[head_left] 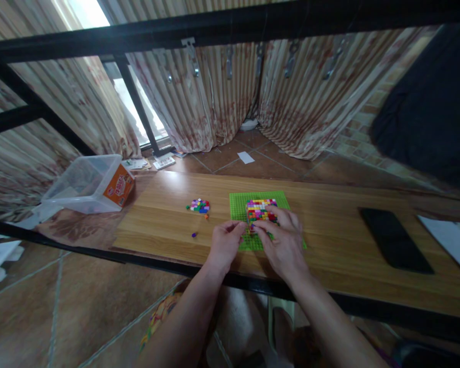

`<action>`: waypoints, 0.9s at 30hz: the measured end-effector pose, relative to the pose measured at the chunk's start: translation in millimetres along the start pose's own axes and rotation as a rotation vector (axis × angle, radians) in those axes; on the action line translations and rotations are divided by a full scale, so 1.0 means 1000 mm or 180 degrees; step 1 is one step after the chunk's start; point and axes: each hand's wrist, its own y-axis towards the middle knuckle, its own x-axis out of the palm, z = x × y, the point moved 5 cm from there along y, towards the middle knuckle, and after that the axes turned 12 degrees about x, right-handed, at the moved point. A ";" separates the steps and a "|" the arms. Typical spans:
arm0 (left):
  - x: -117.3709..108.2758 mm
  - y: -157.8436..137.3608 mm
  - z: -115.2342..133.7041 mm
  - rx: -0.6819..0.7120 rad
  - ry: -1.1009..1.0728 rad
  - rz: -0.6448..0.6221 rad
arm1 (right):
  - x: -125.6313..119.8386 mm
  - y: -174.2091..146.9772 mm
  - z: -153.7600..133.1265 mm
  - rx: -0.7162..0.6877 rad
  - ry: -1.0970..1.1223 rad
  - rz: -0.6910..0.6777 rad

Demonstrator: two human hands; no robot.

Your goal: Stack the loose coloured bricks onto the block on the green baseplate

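A block of multicoloured building bricks (261,208) stands on a green studded baseplate (237,204). At the block's near left corner, my left hand (225,241) has thumb and forefinger pinched together; whatever is between them is too small to make out. My right hand (285,243) reaches over the block's right and near side, covering part of it. Its thumb and forefinger close on a small purple brick (252,226) at the near edge. Left of the baseplate lies a pile of loose bricks (200,206), with an orange brick (206,217) and a dark purple brick (193,235) apart from it.
The wooden table (157,220) has a dark bar (253,283) along its front. A clear plastic bin (88,184) with an orange label is at the left. To the right lie a black phone-like slab (394,240) and white paper (448,240). A black rail (230,33) crosses above.
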 end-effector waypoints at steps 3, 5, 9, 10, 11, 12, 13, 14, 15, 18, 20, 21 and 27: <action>0.001 0.002 -0.002 0.0174 0.0109 0.0051 | 0.000 0.000 0.000 -0.0080 -0.0113 0.0026; 0.003 0.003 -0.005 0.0186 0.0142 -0.0006 | 0.000 0.000 -0.001 -0.0082 -0.0140 0.0041; 0.006 0.004 -0.009 0.0241 0.0229 -0.0005 | 0.001 -0.001 0.000 0.0052 -0.0070 0.0048; 0.006 0.005 -0.009 0.0266 0.0235 0.0022 | 0.002 -0.001 0.001 0.0097 -0.0030 0.0043; 0.006 0.005 -0.009 0.0287 0.0236 0.0038 | 0.002 -0.001 0.001 0.0151 0.0017 0.0043; 0.006 0.005 -0.010 0.0306 0.0235 0.0043 | 0.003 -0.001 0.002 0.0205 0.0068 0.0037; 0.006 0.005 -0.010 0.0321 0.0243 0.0038 | 0.003 -0.001 0.003 0.0260 0.0124 0.0033; 0.006 0.005 -0.011 0.0335 0.0265 0.0027 | 0.003 -0.001 0.004 0.0310 0.0182 0.0034; 0.006 0.006 -0.011 0.0355 0.0303 0.0016 | 0.003 0.000 0.004 0.0353 0.0245 0.0039; 0.005 0.007 -0.013 0.0426 0.0455 0.0019 | 0.002 0.001 0.006 0.0448 0.0406 0.0048; 0.005 0.008 -0.015 0.0460 0.0513 0.0032 | 0.003 0.002 0.006 0.0530 0.0439 0.0064; 0.005 0.008 -0.015 0.0468 0.0524 0.0032 | 0.004 0.003 0.007 0.0583 0.0426 0.0080; 0.005 0.008 -0.016 0.0492 0.0615 0.0067 | 0.017 0.005 0.008 0.0802 0.0235 0.0116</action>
